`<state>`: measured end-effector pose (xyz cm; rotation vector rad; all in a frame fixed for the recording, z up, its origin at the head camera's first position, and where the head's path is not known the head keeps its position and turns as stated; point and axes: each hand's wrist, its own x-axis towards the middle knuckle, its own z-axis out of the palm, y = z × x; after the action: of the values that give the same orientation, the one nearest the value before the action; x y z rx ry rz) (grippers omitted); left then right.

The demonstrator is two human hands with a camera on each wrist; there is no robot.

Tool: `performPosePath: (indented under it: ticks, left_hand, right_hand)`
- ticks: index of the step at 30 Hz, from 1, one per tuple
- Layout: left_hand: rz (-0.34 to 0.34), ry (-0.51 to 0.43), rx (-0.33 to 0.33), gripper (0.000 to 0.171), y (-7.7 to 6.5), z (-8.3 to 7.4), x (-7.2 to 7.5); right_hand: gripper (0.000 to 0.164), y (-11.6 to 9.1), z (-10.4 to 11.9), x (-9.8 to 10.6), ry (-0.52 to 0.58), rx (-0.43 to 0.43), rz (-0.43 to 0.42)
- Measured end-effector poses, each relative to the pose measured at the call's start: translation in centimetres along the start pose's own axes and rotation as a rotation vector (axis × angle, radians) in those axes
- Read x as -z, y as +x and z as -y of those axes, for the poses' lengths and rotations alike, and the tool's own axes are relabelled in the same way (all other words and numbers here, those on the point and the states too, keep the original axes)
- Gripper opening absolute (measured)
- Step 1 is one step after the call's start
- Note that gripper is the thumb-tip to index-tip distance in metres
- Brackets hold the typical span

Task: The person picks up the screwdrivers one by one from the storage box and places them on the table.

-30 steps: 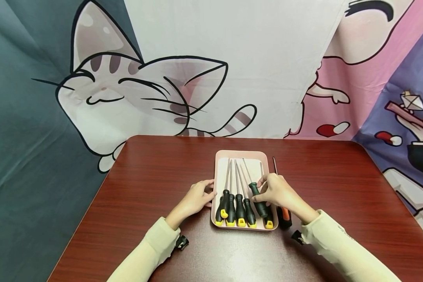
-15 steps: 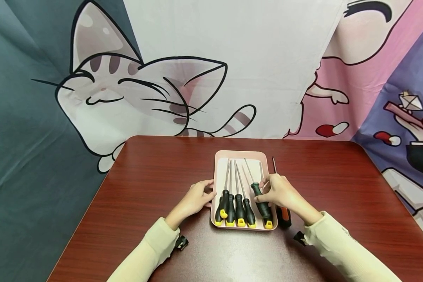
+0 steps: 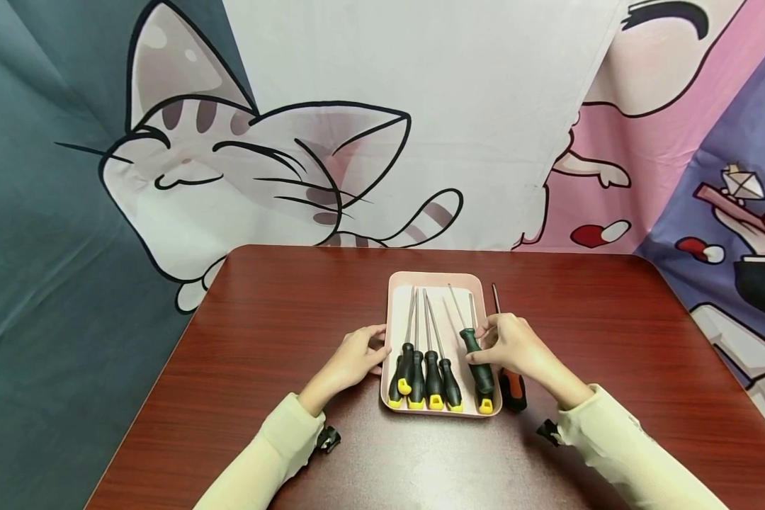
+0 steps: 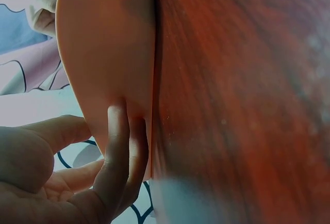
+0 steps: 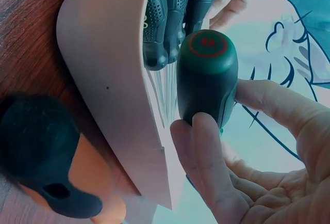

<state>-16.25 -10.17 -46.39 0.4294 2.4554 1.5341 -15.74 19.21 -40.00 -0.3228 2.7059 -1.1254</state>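
Note:
A green-and-black screwdriver (image 3: 478, 361), its shaft toward the far end, is pinched by the handle between the thumb and fingers of my right hand (image 3: 510, 345). It is over the right side of a shallow pink tray (image 3: 436, 278); its handle end has a red ring in the right wrist view. Several black screwdrivers (image 3: 433, 379) with yellow ends lie at the tray's left. Another yellow-ended screwdriver (image 3: 485, 404) is partly hidden under the green one. My left hand (image 3: 357, 354) rests against the tray's left wall, fingers (image 4: 118, 131) on its outer side.
An orange-and-black screwdriver (image 3: 513, 391) lies on the table just right of the tray. The brown wooden table (image 3: 293, 304) reaches back to a cartoon-printed cloth (image 3: 331, 57). A small dark device (image 3: 328, 439) is on the left wrist.
My right hand has shifted slightly right with the green screwdriver, whose handle now stands over the yellow-ended one at the tray's right. My left hand and the tray stay put.

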Motion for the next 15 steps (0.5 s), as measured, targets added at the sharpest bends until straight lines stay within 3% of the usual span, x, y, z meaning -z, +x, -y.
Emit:
performPosePath:
  ticks: [7, 15]
  left_hand:
    - [0.000, 0.000, 0.017, 0.048, 0.00, -0.14, 0.05]
    - [0.006, 0.003, 0.022, 0.048, 0.03, -0.28, 0.07]
  right_hand:
    - [0.035, -0.20, -0.49, 0.36, 0.091, -0.022, 0.008]
    - [0.035, -0.33, -1.01, 0.82, 0.099, -0.055, 0.005]
